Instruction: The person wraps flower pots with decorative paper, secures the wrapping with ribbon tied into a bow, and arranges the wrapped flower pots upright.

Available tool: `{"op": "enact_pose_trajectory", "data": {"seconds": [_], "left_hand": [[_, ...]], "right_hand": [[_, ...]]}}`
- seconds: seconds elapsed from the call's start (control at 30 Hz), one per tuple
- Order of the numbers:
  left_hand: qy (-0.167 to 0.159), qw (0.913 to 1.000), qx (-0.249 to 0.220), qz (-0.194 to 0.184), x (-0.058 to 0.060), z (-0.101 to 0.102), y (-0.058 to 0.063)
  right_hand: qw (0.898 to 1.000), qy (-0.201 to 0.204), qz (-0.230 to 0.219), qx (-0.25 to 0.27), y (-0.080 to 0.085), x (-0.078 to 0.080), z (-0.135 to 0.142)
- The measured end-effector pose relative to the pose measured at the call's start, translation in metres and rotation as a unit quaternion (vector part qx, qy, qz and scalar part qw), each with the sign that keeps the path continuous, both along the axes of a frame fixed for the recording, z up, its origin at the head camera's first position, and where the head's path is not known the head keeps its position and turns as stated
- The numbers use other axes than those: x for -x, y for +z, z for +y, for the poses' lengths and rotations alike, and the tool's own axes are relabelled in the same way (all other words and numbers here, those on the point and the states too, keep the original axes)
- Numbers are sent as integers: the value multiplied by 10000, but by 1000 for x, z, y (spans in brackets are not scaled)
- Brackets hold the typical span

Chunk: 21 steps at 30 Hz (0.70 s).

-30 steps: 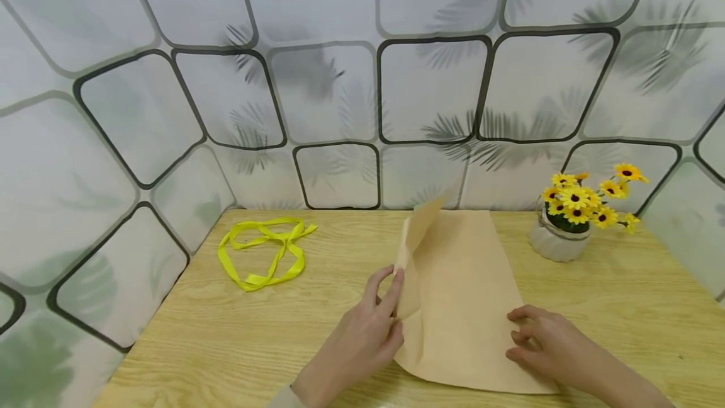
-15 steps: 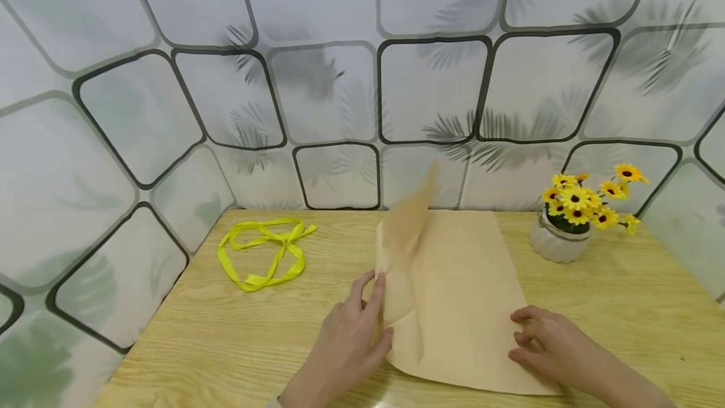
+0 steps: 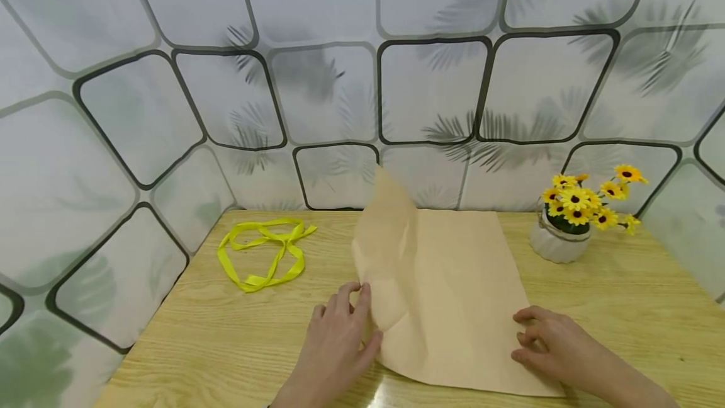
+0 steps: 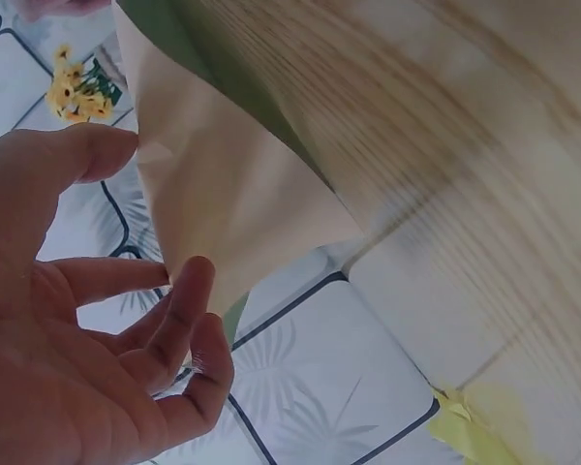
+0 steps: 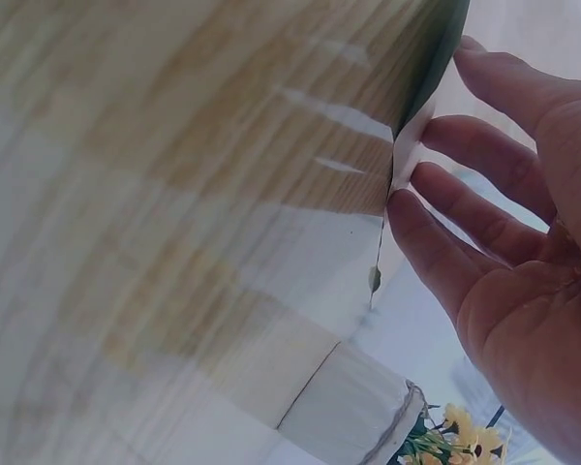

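Observation:
A tan sheet of wrapping paper [image 3: 467, 294] lies on the wooden table, its left part creased and its far left corner standing up. Its underside looks green in both wrist views. At the left edge, my left hand [image 3: 334, 342] touches the paper with thumb and fingertips; in the left wrist view the thumb [image 4: 102, 153] and fingers are bent and spread apart along that edge. My right hand [image 3: 557, 346] rests its fingertips on the right edge near the front. In the right wrist view, the fingers [image 5: 474, 155] lie loosely against the paper's edge.
A tangled yellow ribbon [image 3: 294, 250] lies at the back left of the table [image 3: 226, 345]. At the back right stands a white pot [image 3: 557, 244] with yellow artificial flowers [image 3: 574, 199]. Patterned fabric [image 3: 334, 93] encloses the table behind and at the sides.
My left hand has moved left and slightly nearer, drawing the left part of the paper outward. The raised far corner has swung over to the left. My right hand has barely moved.

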<state>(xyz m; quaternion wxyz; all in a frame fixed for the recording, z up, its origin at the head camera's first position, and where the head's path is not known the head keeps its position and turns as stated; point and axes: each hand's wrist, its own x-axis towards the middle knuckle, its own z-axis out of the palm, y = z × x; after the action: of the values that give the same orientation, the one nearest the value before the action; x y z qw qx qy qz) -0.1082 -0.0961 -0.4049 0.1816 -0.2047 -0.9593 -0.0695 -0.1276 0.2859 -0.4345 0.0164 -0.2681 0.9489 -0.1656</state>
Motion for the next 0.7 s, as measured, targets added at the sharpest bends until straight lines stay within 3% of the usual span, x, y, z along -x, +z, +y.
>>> {"op": "enact_pose_trajectory", "data": {"seconds": [0.37,0.7], "left_hand": [[283,9989,298,-216,-2,-7,-3],[412,9960,330,-718,-1,-9,-9]], "right_hand": [[10000,-37,-70,20,0,0,0],[9999,-69,-136,24,-2,1,1]]}}
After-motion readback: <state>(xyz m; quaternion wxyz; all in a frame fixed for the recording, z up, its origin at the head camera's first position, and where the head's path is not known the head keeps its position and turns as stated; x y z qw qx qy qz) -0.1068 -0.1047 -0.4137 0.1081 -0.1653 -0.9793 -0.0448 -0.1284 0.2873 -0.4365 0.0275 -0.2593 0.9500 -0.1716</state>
